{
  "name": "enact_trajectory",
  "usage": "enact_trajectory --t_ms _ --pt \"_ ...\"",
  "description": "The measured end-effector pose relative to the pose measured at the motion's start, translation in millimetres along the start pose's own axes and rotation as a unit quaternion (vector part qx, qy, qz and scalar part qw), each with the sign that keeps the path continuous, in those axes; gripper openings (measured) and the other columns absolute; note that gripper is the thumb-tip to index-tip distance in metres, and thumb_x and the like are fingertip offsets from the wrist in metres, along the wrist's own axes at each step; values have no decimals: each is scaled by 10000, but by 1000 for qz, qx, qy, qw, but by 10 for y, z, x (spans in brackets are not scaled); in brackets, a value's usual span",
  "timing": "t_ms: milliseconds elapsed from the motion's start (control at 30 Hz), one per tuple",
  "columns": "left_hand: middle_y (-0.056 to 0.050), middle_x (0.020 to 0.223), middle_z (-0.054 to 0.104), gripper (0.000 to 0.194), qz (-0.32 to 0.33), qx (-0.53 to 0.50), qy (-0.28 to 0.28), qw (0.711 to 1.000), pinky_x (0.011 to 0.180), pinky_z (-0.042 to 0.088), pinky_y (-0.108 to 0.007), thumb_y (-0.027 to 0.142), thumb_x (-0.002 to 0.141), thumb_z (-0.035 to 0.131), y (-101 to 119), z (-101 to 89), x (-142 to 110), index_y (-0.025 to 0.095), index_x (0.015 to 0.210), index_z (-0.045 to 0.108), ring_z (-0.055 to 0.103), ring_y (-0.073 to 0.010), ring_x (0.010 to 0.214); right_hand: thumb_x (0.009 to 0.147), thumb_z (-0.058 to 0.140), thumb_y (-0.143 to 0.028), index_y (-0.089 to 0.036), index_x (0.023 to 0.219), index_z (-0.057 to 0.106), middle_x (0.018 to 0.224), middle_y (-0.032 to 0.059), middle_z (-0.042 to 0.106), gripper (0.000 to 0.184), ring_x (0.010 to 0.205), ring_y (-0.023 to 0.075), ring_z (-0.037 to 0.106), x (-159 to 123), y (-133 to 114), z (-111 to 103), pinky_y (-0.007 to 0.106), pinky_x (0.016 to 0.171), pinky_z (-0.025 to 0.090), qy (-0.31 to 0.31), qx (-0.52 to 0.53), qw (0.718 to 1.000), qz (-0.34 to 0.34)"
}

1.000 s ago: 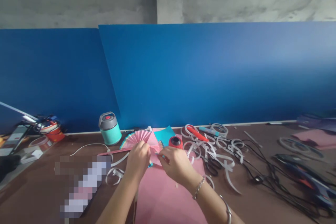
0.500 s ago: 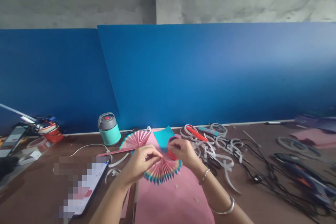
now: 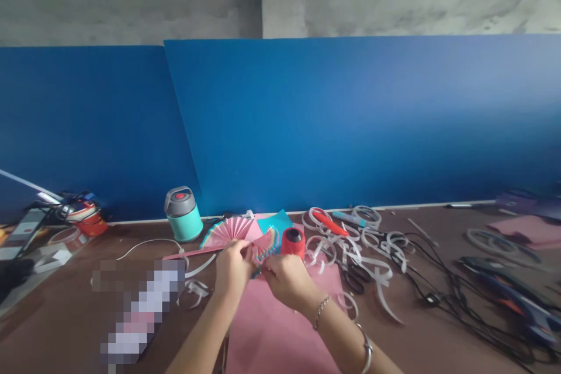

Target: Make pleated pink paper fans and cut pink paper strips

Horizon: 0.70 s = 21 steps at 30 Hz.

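Note:
A small pleated paper fan (image 3: 266,243), pink with a rainbow edge of yellow and blue, is between my hands and now points up and away from me. My left hand (image 3: 233,272) pinches it near its gathered pink end. Closed over its near side is my right hand (image 3: 287,281), fingers pressed together on the pleats and partly hiding them. A red spool-like object with a dark centre (image 3: 293,243) stands just beyond my right hand. Behind my left hand lies a second, wider pink pleated fan (image 3: 227,232).
Pink sheets (image 3: 280,333) lie under my hands, with a blue paper (image 3: 274,221) behind. White curled strips (image 3: 372,269) and black scissors (image 3: 357,280) are to the right, near black cables (image 3: 438,280). A turquoise jar (image 3: 184,223) and a blurred-out phone-like slab (image 3: 144,315) are left.
The fan has swung from opening toward me to pointing away. My right hand has come down and left onto it, uncovering the red spool-like object. My left hand has turned more upright.

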<state>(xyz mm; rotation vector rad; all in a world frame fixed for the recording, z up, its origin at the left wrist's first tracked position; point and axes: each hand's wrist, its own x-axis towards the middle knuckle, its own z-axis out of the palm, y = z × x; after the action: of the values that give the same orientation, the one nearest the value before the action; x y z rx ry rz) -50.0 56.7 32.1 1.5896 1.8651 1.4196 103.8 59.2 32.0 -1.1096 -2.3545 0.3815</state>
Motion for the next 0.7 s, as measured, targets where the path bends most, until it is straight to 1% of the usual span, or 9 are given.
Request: enact_trajectory --t_ms 67,167,233,300,400,500,600,700 --pt "-49 702 621 161 38 101 6 994 623 370 -274 176 752 526 -11 -5 -12 187 628 628 592 -201 704 778 493 -123 -169 647 615 664 39 656 185 574 123 533 -7 -40 -25 232 522 253 6 -12 1000 -20" --pt "-47 706 599 245 92 263 -7 960 604 354 -271 142 822 435 -45 -3 -24 185 650 604 580 -186 680 786 485 -117 -170 654 608 660 35 641 188 587 126 536 -18 -100 -97 233 532 260 16 -24 998 -54" --pt "-53 708 595 269 132 319 -33 938 624 365 -276 116 839 401 -66 -2 -25 180 666 596 581 -188 696 793 477 -111 -172 659 607 651 30 629 197 591 125 534 -22 -126 -152 233 540 267 32 -24 997 -64" --pt "-63 725 597 270 178 347 -77 918 654 375 -283 91 835 393 -71 -12 -14 173 679 597 584 -197 730 797 473 -104 -176 670 612 648 21 621 202 584 119 524 -17 -125 -206 229 538 270 57 -14 997 -56" --pt "-55 753 601 254 229 325 -159 904 663 378 -281 77 824 412 -27 -73 13 178 694 606 582 -195 750 807 476 -109 -183 691 620 670 15 627 200 609 120 531 9 -55 -284 218 554 295 103 18 994 -25" --pt "-32 771 602 251 255 248 -225 907 658 374 -261 67 818 429 82 -193 25 189 711 620 579 -171 755 817 482 -140 -181 696 622 686 17 637 190 647 131 549 48 78 -344 216 599 340 136 63 989 11" --pt "-29 768 611 282 237 176 -252 922 642 374 -252 67 827 410 241 -329 8 186 716 640 577 -156 729 808 481 -164 -179 677 623 655 10 630 194 631 134 549 82 227 -359 217 604 365 137 114 982 58" --pt "-22 777 637 230 207 68 -285 933 672 404 -243 125 825 459 378 -420 -8 197 745 663 588 -152 740 784 495 -185 -174 651 626 638 8 626 186 627 139 551 98 330 -331 215 587 375 115 161 976 96"
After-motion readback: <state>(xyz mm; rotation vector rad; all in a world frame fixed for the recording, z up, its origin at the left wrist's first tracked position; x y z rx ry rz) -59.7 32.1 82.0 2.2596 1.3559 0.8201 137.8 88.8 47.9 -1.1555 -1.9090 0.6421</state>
